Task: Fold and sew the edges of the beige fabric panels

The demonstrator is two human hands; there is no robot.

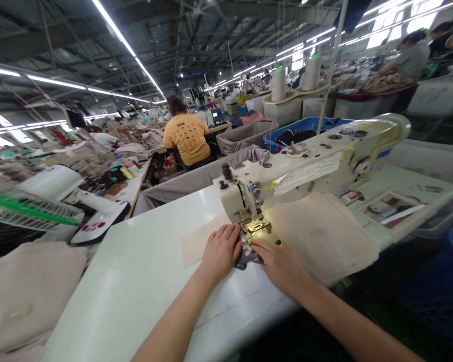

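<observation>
A beige fabric piece [193,246] lies on the pale green table, left of the sewing machine's [230,198] needle area. My left hand [222,249] rests on it, fingers stretched out flat beside the presser foot. My right hand [274,257] is at the front right of the lit metal needle plate [257,226], its fingers pressed together; whatever they hold is hidden. A dark, worn plate [245,257] shows between both hands. Right of the needle, a stack of beige fabric pieces [320,236] leans by the machine arm.
A white fan [94,216] and more beige fabric [26,296] are on the left. A tray of small tools [392,208] sits at the table's right end. Behind the machine are a blue basket [305,131], thread cones [278,84] and a person in a yellow shirt [187,138].
</observation>
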